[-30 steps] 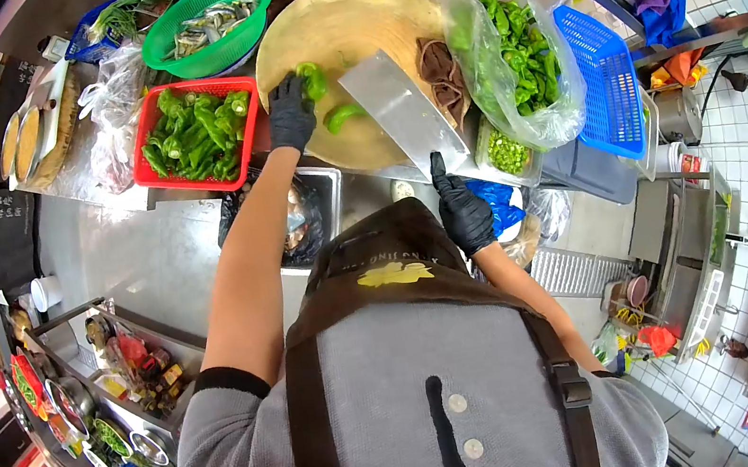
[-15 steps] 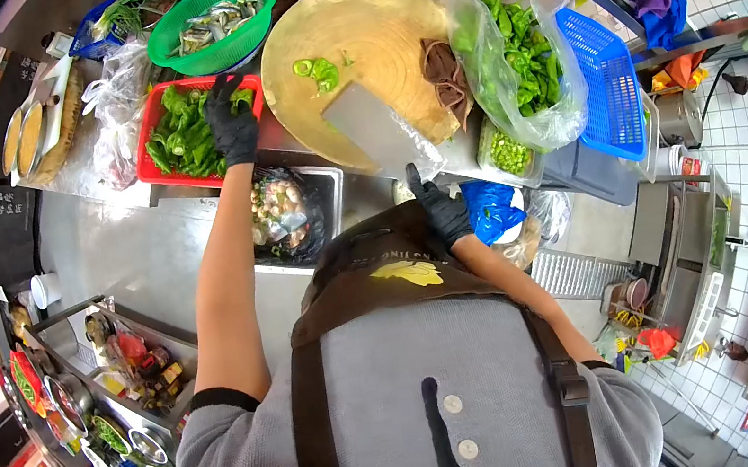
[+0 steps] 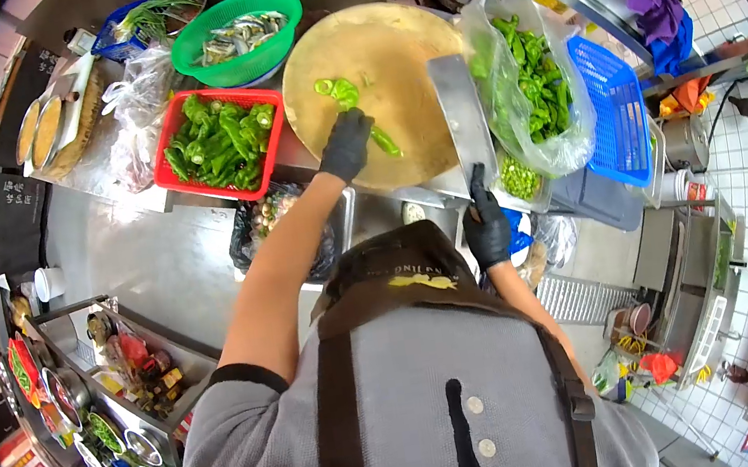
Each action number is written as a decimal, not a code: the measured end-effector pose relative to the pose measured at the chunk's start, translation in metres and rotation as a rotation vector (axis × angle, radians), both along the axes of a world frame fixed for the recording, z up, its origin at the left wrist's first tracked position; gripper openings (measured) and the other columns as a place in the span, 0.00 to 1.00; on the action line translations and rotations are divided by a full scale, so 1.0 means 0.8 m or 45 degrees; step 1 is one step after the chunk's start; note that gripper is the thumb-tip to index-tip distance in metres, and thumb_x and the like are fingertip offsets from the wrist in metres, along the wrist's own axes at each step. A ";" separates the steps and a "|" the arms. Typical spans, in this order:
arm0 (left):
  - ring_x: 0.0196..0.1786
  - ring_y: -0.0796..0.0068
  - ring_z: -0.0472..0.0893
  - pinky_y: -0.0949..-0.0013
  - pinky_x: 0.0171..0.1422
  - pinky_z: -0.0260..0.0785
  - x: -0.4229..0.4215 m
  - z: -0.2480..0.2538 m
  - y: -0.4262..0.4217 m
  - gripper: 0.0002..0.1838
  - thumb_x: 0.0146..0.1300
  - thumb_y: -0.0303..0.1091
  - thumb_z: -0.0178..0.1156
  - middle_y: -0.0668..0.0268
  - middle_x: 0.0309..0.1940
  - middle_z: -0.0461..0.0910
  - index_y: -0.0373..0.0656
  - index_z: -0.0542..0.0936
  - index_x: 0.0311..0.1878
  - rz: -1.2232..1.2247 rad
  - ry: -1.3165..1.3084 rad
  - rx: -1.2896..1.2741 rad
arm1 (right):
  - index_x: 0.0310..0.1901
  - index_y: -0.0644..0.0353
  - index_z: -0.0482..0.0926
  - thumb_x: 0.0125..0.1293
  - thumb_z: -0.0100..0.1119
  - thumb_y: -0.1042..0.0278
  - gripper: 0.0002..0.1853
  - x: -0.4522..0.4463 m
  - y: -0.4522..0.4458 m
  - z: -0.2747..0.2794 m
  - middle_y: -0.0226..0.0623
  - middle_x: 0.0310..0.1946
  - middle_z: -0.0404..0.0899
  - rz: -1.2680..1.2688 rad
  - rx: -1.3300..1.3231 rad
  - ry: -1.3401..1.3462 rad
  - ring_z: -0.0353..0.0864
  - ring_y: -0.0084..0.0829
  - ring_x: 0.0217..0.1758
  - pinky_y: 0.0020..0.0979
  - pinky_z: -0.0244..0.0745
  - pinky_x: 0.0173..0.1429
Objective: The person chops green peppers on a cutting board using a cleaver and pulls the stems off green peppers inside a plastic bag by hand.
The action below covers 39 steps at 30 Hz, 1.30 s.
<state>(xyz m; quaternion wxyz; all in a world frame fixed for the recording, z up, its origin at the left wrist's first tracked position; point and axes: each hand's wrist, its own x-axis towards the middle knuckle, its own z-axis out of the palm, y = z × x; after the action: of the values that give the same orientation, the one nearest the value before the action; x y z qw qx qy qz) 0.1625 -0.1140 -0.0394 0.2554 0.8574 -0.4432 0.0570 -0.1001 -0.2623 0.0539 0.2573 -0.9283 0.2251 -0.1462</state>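
My left hand (image 3: pixel 345 145), in a black glove, is closed over a green pepper (image 3: pixel 386 143) on the round wooden chopping board (image 3: pixel 401 48); the pepper's end sticks out to the right. Cut green pepper pieces (image 3: pixel 337 91) lie just beyond its fingers. In my right hand (image 3: pixel 489 234), also gloved in black, is a cleaver (image 3: pixel 465 116). Its broad blade points away from me over the board's right side, apart from the pepper. Left of the board stands a red basket (image 3: pixel 159 168) full of whole green peppers (image 3: pixel 223 145).
Behind the red basket is a green colander (image 3: pixel 294 25) of small fish. A clear plastic bag (image 3: pixel 489 84) of green peppers, a blue basket (image 3: pixel 619 103) and a container of chopped green pieces (image 3: pixel 519 177) stand at the right. A black-lined tray (image 3: pixel 337 239) sits near my left forearm.
My left hand has gone from the red basket to the board and now has a pepper under it. My right hand has lifted and turned the cleaver to the board's right side.
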 end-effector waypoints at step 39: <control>0.54 0.71 0.74 0.68 0.53 0.67 -0.070 0.102 0.308 0.18 0.57 0.23 0.60 0.64 0.52 0.75 0.42 0.75 0.52 1.218 0.315 -0.860 | 0.66 0.35 0.62 0.60 0.52 0.70 0.31 0.157 0.037 -0.020 0.46 0.45 0.77 1.228 0.484 0.314 0.78 0.43 0.42 0.37 0.71 0.50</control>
<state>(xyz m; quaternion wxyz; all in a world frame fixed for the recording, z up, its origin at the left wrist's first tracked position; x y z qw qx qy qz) 0.1063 0.1321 0.0426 0.5097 0.8333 0.0678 0.2030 0.0253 -0.2327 0.0377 0.4305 -0.8737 -0.1763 0.1424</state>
